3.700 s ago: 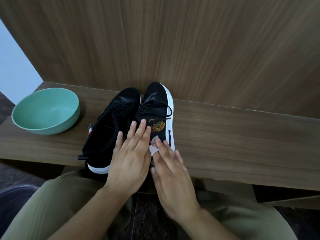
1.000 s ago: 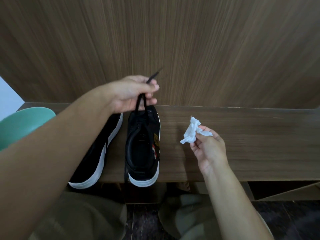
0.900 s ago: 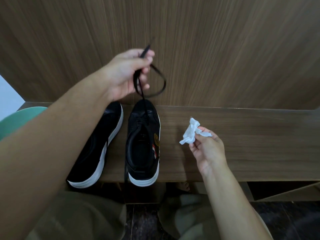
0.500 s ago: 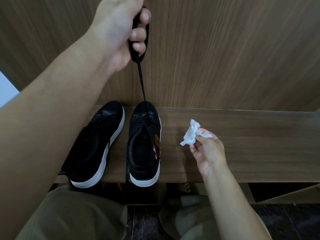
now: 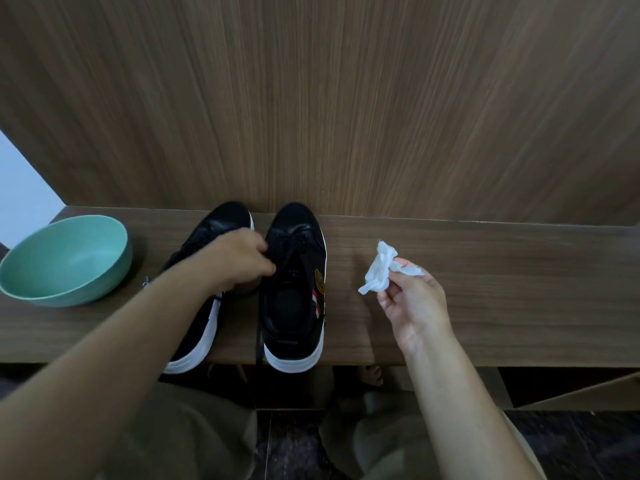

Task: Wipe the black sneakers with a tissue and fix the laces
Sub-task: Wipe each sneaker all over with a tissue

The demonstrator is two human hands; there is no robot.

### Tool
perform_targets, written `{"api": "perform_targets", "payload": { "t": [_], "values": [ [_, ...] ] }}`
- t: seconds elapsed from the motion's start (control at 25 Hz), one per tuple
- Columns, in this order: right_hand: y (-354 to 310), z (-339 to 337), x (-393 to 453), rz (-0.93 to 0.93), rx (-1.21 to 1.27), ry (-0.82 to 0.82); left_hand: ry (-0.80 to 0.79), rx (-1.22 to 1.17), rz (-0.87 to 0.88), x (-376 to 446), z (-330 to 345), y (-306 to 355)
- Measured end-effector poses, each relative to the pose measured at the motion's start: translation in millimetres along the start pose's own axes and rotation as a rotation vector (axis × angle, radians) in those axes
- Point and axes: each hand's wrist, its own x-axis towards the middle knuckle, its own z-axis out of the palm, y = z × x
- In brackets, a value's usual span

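Hands: left hand (image 5: 242,258) curled at right sneaker (image 5: 294,289) laces; right hand (image 5: 412,299) pinches tissue (image 5: 381,268).

No writing can be read anywhere. The right-hand black sneaker (image 5: 293,285) carries a small pale mark on its tongue (image 5: 293,271), too small and blurred to make out, and a round yellow emblem (image 5: 320,280) on its outer side whose design cannot be deciphered.
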Motion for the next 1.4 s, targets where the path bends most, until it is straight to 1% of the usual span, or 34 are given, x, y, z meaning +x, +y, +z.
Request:
{"api": "perform_targets", "payload": {
  "t": [0.08,0.16,0.24,0.36,0.44,0.52,0.56,0.6,0.68,0.76,0.8,0.84,0.96,1.0,1.16,1.4],
  "values": [
    [1,0,0,0.004,0.01,-0.007,-0.027,-0.164,-0.101,5,11,-17],
    [1,-1,1,0.008,0.004,-0.005,-0.012,-0.287,-0.146,0,17,-28],
    [1,0,1,0.013,-0.002,-0.002,-0.033,-0.318,-0.152,-6,21,-39],
    [3,2,1,0.018,-0.005,-0.008,-0.074,-0.282,-0.163,-16,18,-44],
    [5,2,1,0.018,-0.004,-0.011,-0.044,-0.326,-0.131,-22,7,-37],
    [4,2,0,0.018,-0.002,-0.008,-0.008,-0.377,-0.062,-25,-7,-25],
    [3,2,0,0.02,0.001,-0.008,-0.019,-0.395,-0.03,-27,-15,-19],
    [3,1,0,0.022,0.006,-0.01,-0.06,-0.414,-0.005,-31,-23,-12],
    [2,1,-1,0.027,0.014,-0.019,-0.195,-0.446,0.021,-40,-41,3],
    [2,0,0,0.03,0.023,-0.025,-0.267,-0.394,0.072,-52,-61,15],
    [2,0,0,0.031,0.029,-0.026,-0.254,-0.388,0.112,-56,-70,20],
    [2,0,1,0.03,0.032,-0.027,-0.209,-0.417,0.153,-59,-78,27],
    [2,0,2,0.032,0.022,-0.033,0.044,-0.622,0.234,-58,-94,46],
    [3,1,1,0.034,0.016,-0.032,0.099,-0.666,0.255,-57,-94,56],
    [3,-1,0,0.045,0.014,-0.021,0.184,-0.856,0.254,-53,-71,78],
    [2,-2,2,0.049,0.038,-0.024,0.258,-1.145,0.28,-51,-46,60]
  ]
}}
